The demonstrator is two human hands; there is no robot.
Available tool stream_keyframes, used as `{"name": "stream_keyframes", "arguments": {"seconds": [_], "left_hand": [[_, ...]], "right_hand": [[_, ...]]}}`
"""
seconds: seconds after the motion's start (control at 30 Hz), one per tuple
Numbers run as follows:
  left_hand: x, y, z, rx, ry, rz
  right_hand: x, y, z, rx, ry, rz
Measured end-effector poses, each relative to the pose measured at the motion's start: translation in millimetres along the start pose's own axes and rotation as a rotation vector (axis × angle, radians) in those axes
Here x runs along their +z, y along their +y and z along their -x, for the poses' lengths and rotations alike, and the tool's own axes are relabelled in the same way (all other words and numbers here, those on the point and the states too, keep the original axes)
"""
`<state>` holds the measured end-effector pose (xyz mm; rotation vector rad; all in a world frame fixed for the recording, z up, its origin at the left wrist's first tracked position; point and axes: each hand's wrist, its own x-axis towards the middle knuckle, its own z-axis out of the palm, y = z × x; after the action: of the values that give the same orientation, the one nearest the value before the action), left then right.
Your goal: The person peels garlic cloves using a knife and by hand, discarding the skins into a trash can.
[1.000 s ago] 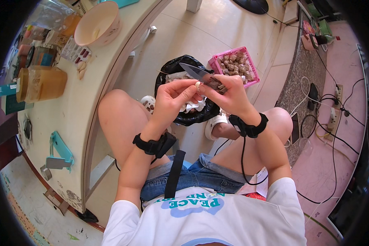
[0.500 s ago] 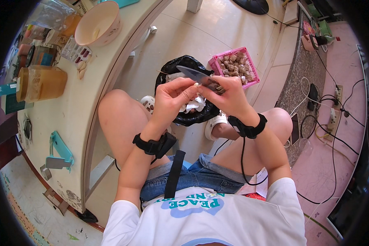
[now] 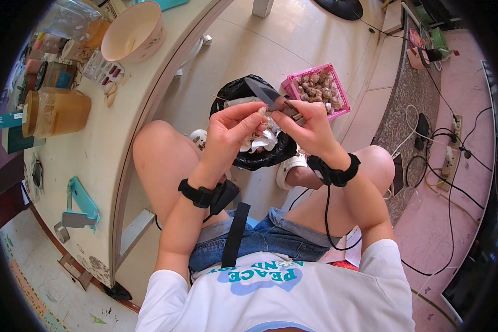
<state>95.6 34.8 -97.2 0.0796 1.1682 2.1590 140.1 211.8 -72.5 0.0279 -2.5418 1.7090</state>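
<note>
Head cam: L hand [image 3: 228, 130] pinches garlic [image 3: 262, 112]; R hand [image 3: 317, 128] grips knife [image 3: 265, 93]; both over blk bag [image 3: 232, 87] w/ wht scraps [image 3: 265, 140], nr pink basket [image 3: 342, 88].

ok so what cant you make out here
All in the head view:
Handle of the knife: mostly covered by the right hand.
Garlic: too small, and partly covered by the left hand.
Bottom of the black bag: under white scraps.
Dark panel: cut off by the black rim.
</note>
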Motion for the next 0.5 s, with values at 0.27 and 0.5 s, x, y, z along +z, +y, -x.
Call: {"name": "stream_keyframes", "arguments": {"seconds": [0.27,0.5], "left_hand": [[9,-12,1,0.382,-0.012,-0.433],[8,-10,1,0.315,0.057,-0.374]], "right_hand": [[6,6,-3,0.026,0.069,-0.152],[2,9,0,0.197,0.021,-0.223]]}}
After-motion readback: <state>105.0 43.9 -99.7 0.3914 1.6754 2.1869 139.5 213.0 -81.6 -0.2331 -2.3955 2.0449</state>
